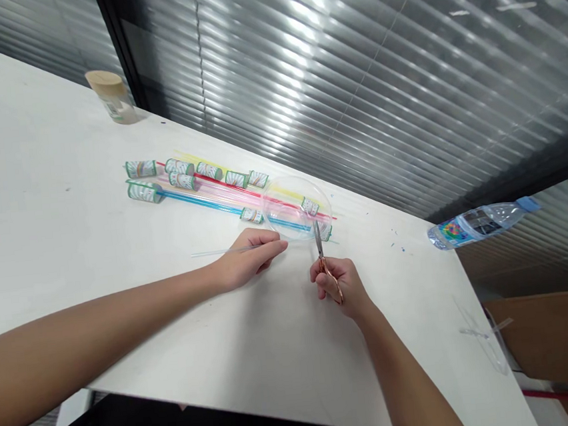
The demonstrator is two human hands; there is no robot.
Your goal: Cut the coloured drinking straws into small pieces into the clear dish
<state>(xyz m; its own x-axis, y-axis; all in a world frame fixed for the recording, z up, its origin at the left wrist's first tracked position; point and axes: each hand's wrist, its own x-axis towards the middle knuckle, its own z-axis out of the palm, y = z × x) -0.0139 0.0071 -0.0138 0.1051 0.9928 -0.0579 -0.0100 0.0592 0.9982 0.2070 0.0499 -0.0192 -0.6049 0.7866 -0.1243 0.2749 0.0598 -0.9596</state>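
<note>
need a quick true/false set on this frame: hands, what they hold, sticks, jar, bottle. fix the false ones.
1. The left hand and right hand are both over the white table. True.
2. The right hand holds scissors. True.
3. The left hand is empty. False: it holds a thin pale stick.
4. In the picture, the plastic bottle is right of the jar. True.
5. The bottle's cap is red. False: the cap is blue.
6. The sticks beyond the hands share one colour. False: blue sticks lie there with red and yellow ones.
</note>
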